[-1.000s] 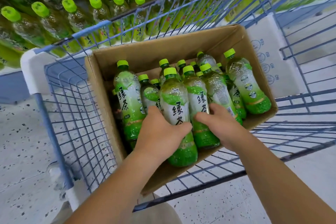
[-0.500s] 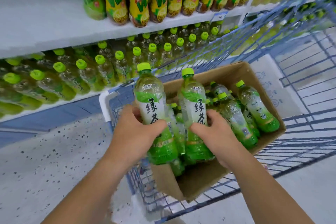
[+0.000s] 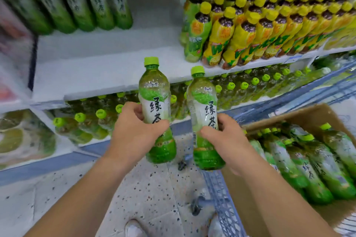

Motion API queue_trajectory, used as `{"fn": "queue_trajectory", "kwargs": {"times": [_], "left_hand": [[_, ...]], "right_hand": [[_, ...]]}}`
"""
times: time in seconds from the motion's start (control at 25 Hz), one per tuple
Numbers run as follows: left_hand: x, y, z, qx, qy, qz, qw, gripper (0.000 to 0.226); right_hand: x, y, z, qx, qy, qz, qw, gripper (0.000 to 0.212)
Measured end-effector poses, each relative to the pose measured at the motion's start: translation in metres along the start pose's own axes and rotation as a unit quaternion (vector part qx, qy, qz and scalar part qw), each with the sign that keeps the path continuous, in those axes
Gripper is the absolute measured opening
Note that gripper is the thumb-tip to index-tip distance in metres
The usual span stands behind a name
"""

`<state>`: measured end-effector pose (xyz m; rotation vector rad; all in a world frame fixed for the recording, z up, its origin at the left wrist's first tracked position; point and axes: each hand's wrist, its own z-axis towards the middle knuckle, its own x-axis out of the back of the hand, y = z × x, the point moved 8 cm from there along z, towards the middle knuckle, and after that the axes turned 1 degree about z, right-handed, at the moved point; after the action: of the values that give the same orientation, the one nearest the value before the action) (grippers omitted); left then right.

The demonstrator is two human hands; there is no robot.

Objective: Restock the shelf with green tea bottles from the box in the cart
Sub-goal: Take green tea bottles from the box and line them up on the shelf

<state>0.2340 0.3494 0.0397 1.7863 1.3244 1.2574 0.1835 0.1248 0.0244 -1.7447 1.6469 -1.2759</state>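
Observation:
My left hand [image 3: 134, 132] grips one green tea bottle [image 3: 155, 90] upright by its middle. My right hand [image 3: 227, 138] grips a second green tea bottle [image 3: 202, 94] beside it, also upright. Both bottles hang in the air in front of the white middle shelf [image 3: 100, 71], which has a wide bare stretch. A short row of green tea bottles [image 3: 81, 11] stands at the back left of that shelf. The cardboard box [image 3: 300, 115] with several more green tea bottles [image 3: 316, 159] sits in the cart at the lower right.
Yellow-capped bottles [image 3: 250, 31] fill the right part of the middle shelf. The shelf below holds rows of green-capped bottles [image 3: 100, 119]. The blue wire cart [image 3: 221, 198] stands at my right on the speckled floor [image 3: 150, 194]. A shoe tip [image 3: 133, 229] shows at the bottom.
Both hands have lifted their bottles out of the box and carried them left and up, from over the cart to in front of the middle shelf. My view has turned toward the shelves.

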Motion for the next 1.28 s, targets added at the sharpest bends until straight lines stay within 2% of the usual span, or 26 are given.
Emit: {"fn": "queue_trajectory", "kwargs": {"times": [0.16, 0.36, 0.44, 0.64, 0.88, 1.28], "left_hand": [[0.053, 0.003, 0.04, -0.022, 0.019, 0.0, 1.0, 0.036], [0.075, 0.004, 0.088, -0.04, 0.044, -0.014, 0.998, 0.023], [0.076, 0.009, 0.112, -0.049, 0.069, -0.01, 0.996, 0.025], [0.075, 0.038, 0.169, -0.102, 0.114, 0.022, 0.988, 0.034], [0.052, 0.052, 0.218, -0.169, 0.137, 0.04, 0.975, 0.04], [0.034, 0.044, 0.265, -0.262, 0.151, -0.005, 0.953, 0.047]], "right_hand": [[-0.051, -0.04, 0.028, 0.051, -0.001, 0.004, 0.999, 0.043], [-0.08, -0.072, 0.081, 0.109, -0.002, 0.021, 0.994, 0.024], [-0.085, -0.083, 0.107, 0.132, -0.009, 0.034, 0.991, 0.016], [-0.09, -0.119, 0.166, 0.199, -0.019, 0.026, 0.979, 0.026], [-0.101, -0.142, 0.224, 0.277, 0.029, -0.032, 0.96, 0.032], [-0.1, -0.133, 0.283, 0.304, 0.058, -0.03, 0.95, 0.036]]}}
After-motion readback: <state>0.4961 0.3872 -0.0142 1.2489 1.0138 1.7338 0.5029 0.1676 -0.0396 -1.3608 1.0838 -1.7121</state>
